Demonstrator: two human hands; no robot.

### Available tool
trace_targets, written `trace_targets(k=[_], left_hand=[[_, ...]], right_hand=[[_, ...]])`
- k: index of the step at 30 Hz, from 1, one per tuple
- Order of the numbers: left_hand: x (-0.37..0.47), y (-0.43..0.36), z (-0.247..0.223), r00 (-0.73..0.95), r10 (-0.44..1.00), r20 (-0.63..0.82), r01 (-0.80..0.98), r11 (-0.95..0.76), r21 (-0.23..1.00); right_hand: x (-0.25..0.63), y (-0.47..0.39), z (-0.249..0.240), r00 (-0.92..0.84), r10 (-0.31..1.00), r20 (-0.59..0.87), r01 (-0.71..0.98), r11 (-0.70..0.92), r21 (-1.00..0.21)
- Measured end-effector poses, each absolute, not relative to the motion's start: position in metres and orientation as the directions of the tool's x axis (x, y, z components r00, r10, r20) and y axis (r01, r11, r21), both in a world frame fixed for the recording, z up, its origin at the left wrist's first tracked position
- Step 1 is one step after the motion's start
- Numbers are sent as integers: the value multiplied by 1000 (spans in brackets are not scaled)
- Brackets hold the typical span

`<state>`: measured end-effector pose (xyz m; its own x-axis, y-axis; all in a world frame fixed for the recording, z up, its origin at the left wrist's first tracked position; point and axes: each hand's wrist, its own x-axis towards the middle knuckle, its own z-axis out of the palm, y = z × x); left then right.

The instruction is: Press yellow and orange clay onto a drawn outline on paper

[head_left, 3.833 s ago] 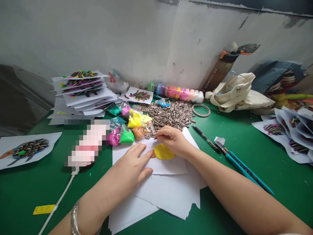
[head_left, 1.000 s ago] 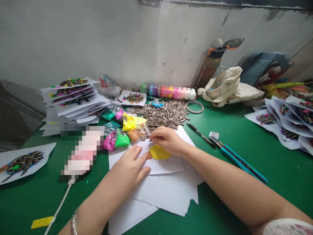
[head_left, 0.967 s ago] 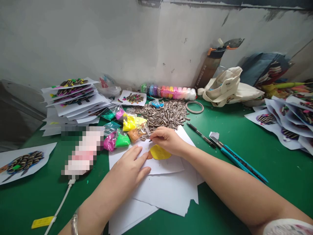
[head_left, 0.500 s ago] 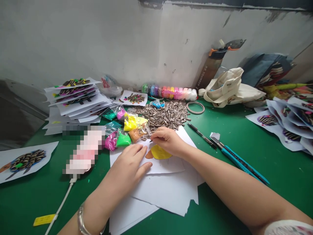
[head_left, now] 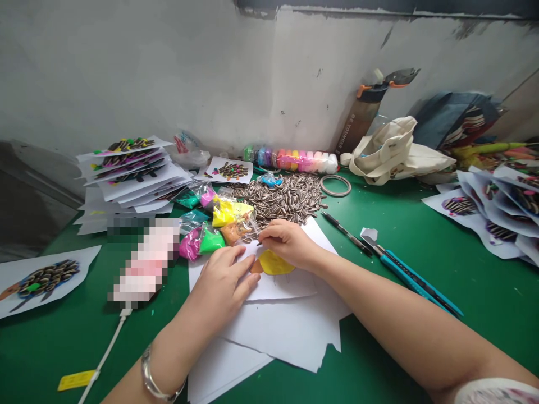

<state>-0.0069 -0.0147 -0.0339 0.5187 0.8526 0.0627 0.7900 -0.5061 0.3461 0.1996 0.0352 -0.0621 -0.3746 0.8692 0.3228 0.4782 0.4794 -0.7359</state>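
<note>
My left hand (head_left: 225, 278) lies flat with fingers spread on a white sheet of paper (head_left: 290, 289), partly covering an orange clay piece (head_left: 256, 266). A flat yellow clay shape (head_left: 275, 262) adjoins that piece, with thin drawn lines below it. My right hand (head_left: 288, 241) is closed in a pinch over the sheet's upper part, just above the yellow clay. A small dark sunflower seed (head_left: 259, 243) pokes out from its fingertips, mostly hidden. Directly behind that hand spreads a pile of striped sunflower seeds (head_left: 286, 196).
Bags of coloured clay (head_left: 213, 239) sit left of the seeds. A black pen (head_left: 347, 234) and a blue utility knife (head_left: 415, 278) with its blade out lie right of my right arm. Stacks of seed pictures (head_left: 135, 174) stand left and right. A tape ring (head_left: 336, 186) lies behind.
My left hand has shifted slightly and covers a little more of the orange clay. My right hand stays at nearly the same spot, still pinching.
</note>
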Motion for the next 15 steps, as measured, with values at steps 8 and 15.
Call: trace_targets(k=[8, 15], left_hand=[[-6, -17, -32, 535, 845, 15, 772, -496, 398], [-9, -15, -32, 494, 870, 5, 784, -448, 430]], right_hand=[[200, 35, -60, -384, 868, 314, 479, 478, -736], [200, 35, -60, -378, 871, 314, 484, 476, -735]])
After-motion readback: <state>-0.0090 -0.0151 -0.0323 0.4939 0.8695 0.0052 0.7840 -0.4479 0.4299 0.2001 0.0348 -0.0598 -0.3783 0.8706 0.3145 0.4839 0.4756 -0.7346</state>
